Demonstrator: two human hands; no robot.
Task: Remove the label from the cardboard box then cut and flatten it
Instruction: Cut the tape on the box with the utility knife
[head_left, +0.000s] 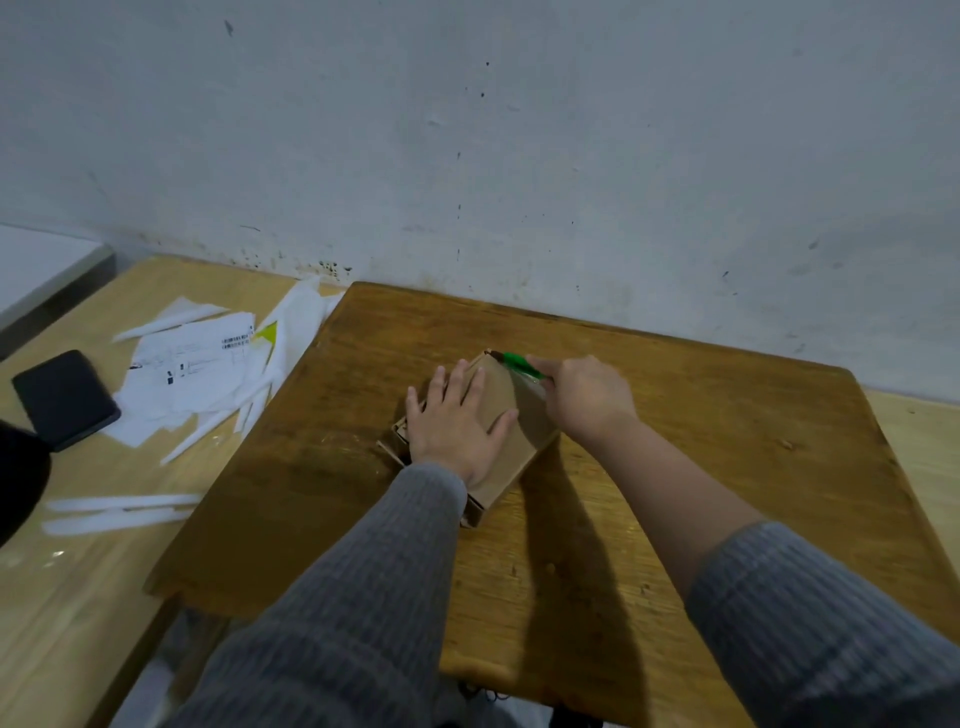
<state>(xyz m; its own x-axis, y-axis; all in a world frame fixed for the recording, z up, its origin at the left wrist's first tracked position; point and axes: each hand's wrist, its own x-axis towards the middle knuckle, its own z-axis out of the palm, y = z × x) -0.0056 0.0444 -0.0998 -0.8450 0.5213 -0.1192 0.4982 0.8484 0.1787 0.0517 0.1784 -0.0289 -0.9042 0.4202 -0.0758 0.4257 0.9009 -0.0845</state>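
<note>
Grey ribbed sleeves are reaching in over the dark wooden tabletop (675, 415). Left hand (457, 421) is pressing flat, fingers straight, on the small brown cardboard box (511, 436) lying mid-tabletop. Right hand (587, 395) is gripping a green-handled cutter (519, 362), tip at the box's far corner. Cutting step looks underway; next likely calls for drawing the blade along the edge, clear of the left fingers (470, 376).

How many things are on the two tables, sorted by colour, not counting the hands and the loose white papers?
Brown: 1, the box under the left hand
Green: 1, the cutter gripped by the right hand
Black: 1, the phone
Total: 3
</note>
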